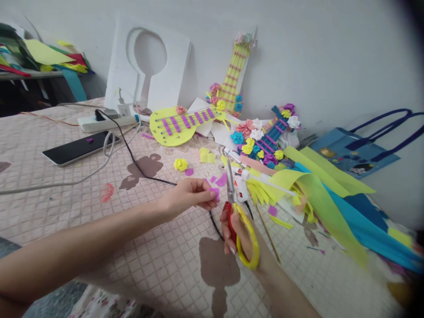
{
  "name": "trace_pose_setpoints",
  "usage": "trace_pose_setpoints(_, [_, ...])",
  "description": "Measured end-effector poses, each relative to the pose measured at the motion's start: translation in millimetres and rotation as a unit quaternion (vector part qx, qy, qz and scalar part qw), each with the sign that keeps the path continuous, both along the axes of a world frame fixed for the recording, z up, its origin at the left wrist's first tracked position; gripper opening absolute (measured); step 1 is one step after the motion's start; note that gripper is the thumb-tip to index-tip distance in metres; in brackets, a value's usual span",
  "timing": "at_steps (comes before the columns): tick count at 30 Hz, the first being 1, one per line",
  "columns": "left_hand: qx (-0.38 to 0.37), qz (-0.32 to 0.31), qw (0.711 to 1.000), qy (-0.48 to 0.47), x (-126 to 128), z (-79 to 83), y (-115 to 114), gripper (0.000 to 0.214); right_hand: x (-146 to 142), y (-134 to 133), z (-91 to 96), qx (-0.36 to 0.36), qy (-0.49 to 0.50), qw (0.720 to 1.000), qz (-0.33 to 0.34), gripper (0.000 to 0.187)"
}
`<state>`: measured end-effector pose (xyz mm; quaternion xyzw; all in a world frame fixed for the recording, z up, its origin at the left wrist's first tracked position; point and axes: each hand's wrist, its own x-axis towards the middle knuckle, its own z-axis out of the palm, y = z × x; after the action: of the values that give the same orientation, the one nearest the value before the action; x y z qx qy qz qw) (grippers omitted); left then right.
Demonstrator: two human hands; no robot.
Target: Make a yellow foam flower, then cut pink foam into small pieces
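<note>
My left hand point(190, 194) pinches a small purple foam piece point(214, 192) between thumb and fingers. My right hand point(236, 236) grips scissors point(243, 227) with red and yellow handles, fingers through the loops. The blades point(229, 185) point up and away, right beside the purple piece. Small purple scraps point(221, 179) lie on the cloth just beyond.
A yellow foam guitar point(180, 125) lies against the wall, with a blue flowered one point(265, 141) and an upright one point(233, 73). Green, yellow and blue foam sheets point(327, 198) pile at right. A phone point(79, 148), power strip point(107, 122), black cable point(139, 165) and glue gun point(241, 185) are around.
</note>
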<state>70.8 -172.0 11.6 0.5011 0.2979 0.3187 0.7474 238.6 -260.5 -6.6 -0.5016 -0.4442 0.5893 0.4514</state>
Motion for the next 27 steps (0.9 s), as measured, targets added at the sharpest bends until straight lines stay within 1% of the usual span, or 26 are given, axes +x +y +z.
trace_pose_setpoints(2, [0.000, -0.052, 0.998, 0.037, 1, -2.6, -2, 0.029, 3, 2, 2.4, 0.020, -0.010, 0.999, -0.039, 0.041])
trace_pose_setpoints(4, [0.007, -0.090, 0.994, 0.058, 2, -5.8, -4, 0.029, 6, 4, 3.0, 0.038, -0.020, 0.996, -0.082, 0.034])
trace_pose_setpoints(7, [0.021, -0.122, 0.990, 0.074, 2, -9.8, -5, 0.026, 9, 6, 3.0, 0.042, -0.025, 0.992, -0.115, 0.031])
trace_pose_setpoints(11, [0.036, -0.143, 0.986, 0.082, 2, -12.5, -5, 0.022, 9, 5, 6.5, 0.034, -0.034, 0.994, -0.098, 0.029])
trace_pose_setpoints(16, [0.055, -0.152, 0.983, 0.088, 2, -14.4, -6, 0.019, 8, 3, 11.7, 0.022, -0.042, 0.996, -0.078, 0.028])
trace_pose_setpoints(27, [0.086, -0.161, 0.977, 0.106, 2, -16.5, -7, 0.019, 5, 3, 12.8, 0.015, -0.077, 0.994, -0.077, 0.026])
